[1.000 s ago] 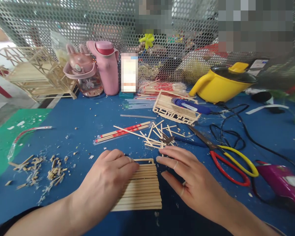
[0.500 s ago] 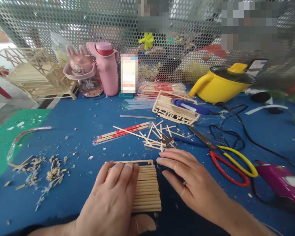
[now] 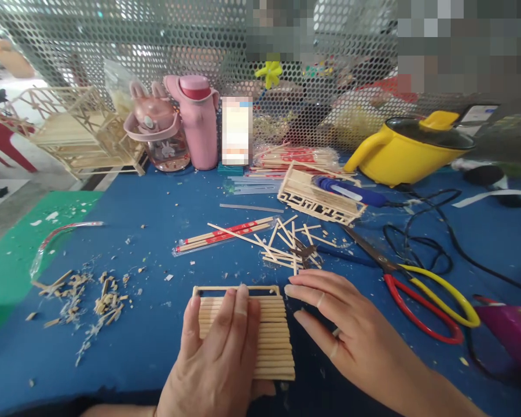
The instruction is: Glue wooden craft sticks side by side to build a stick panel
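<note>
A small panel of wooden sticks (image 3: pixel 274 336) lies on the blue table in front of me, its sticks side by side, with a thin open stick frame along the far edge. My left hand (image 3: pixel 226 341) lies across the panel, fingers stretched over it to the far frame and the thumb, partly hidden, at the near edge. Just beyond the panel's right edge, my right hand (image 3: pixel 342 318) hovers with thumb and fingers apart. A small pale bit shows between its thumb and palm; I cannot make out what it is. Pale bands wrap fingers on both hands.
Cut sticks (image 3: pixel 282 249), pliers (image 3: pixel 306 252) and wrapped chopsticks (image 3: pixel 226 234) lie beyond. Scissors (image 3: pixel 417 289), a glue gun (image 3: pixel 351 191), cords and a purple tool (image 3: pixel 510 330) are rightward. A yellow pot (image 3: pixel 408 153), pink bottle (image 3: pixel 200 127) and stick model (image 3: pixel 69 133) stand behind; scraps (image 3: pixel 106 295) lie left.
The view has shifted slightly left, so things appear further right. My left fingers have straightened and spread over the panel, showing more of its far frame. My right hand stays beside it.
</note>
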Motion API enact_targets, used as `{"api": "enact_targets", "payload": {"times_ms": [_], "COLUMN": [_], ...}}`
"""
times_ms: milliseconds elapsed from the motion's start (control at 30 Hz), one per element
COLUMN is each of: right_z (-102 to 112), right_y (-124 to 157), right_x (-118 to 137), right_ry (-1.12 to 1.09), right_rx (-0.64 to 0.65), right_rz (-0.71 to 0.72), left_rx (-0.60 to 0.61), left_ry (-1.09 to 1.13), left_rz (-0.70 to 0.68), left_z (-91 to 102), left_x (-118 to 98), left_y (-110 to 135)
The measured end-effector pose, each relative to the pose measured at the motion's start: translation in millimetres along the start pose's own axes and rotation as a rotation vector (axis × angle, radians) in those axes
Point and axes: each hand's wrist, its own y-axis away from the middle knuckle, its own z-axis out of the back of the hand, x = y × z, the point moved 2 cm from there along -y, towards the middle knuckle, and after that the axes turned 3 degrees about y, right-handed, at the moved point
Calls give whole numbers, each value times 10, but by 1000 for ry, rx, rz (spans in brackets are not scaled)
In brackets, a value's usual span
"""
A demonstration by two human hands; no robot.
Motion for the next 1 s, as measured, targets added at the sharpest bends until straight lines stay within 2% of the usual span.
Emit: {"api": "enact_targets", "payload": {"times_ms": [267,533,767,900,1000], "right_z": [-43,-77,-50,-72,-107], "right_y": [4,-9,-16,24,39], "right_x": [-20,-32,-18,20,50], "right_ry": [40,53,-10,-92,-141], "right_rx": [1,-39,-76,-52,-36], "right_rz": [36,73,-41,-77,-81], "left_rx": [34,38,52,43,45], "left_ry": [-130,-176,-138,-97,-87], "left_rz": [-104,-121,-119,-69,-103], "left_z": [-20,29,-19,-46,-48], "left_x": [26,47,48,32,34], "left_y": [-14,-52,-7,19,39]}}
